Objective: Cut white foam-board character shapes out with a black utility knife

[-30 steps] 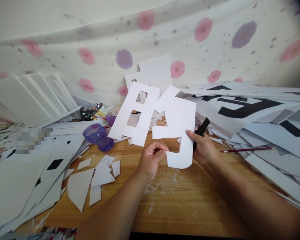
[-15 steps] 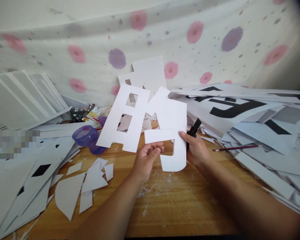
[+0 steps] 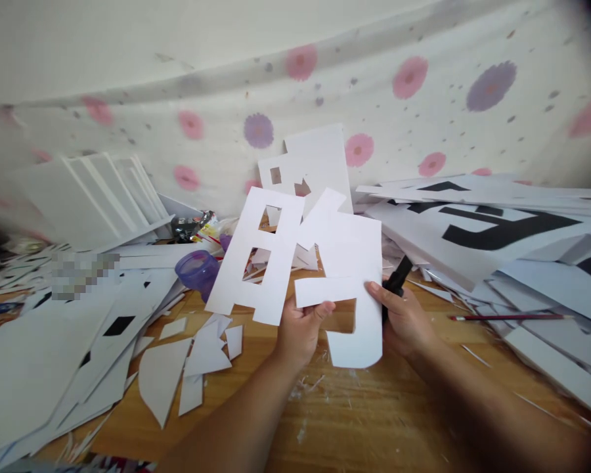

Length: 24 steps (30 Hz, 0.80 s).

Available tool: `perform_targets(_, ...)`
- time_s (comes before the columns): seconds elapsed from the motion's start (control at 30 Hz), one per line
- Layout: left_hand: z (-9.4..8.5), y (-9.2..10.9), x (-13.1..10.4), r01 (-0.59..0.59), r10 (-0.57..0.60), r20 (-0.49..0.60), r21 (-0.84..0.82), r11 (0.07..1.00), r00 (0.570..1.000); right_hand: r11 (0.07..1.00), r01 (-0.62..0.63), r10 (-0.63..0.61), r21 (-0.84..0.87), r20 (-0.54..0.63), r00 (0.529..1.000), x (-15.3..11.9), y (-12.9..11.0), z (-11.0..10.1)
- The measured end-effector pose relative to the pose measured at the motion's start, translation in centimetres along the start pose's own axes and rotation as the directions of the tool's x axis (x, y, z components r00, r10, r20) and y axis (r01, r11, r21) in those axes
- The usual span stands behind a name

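Observation:
A white cut-out board shaped like a written character, with rectangular openings in its left part, is held up over the wooden table. My left hand pinches its middle bar, thumb in front and the other fingers mostly hidden behind. At the right edge, my right hand grips the board with the thumb on its front face. A black stick-like tool sticks up from that same hand; its lower part is hidden, so its kind is unclear. Behind the cut-out leans another white board with small holes.
White offcuts lie left of my hands, near a purple translucent container. Stacked sheets and boards cover the left side. Printed sheets with black shapes and a dark red pencil are at right. A flowered cloth hangs behind.
The view has swung left, so things appear further right and slightly lower. My left thumb now presses on the cut-out's bar, where the fingers were looser before. My right hand keeps its hold.

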<state>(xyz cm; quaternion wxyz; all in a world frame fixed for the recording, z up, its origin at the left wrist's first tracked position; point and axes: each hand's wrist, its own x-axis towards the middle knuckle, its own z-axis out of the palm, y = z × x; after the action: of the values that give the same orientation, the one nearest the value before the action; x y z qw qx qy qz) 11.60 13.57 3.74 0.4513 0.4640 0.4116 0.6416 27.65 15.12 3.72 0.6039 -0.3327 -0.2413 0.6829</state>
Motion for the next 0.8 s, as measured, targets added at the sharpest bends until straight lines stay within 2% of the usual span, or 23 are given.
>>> perform_targets(0.47,-0.08,0.22,-0.21,-0.005,0.005,0.046,0.007,1.000,0.999,1.000,0.002,-0.001,-0.029,0.026,1.000,0.02,0.11,-0.18)
perform_targets(0.67,-0.13,-0.15,-0.15,0.007,-0.007,0.053,0.000,1.000,0.999,1.000,0.007,-0.007,-0.019,-0.015,1.000,-0.07,0.04,0.05)
perform_targets(0.8,-0.05,-0.23,-0.16,0.037,-0.035,0.063,-0.018,0.999,0.997,0.999,0.007,-0.006,-0.050,0.024,1.000,-0.04,0.10,0.11)
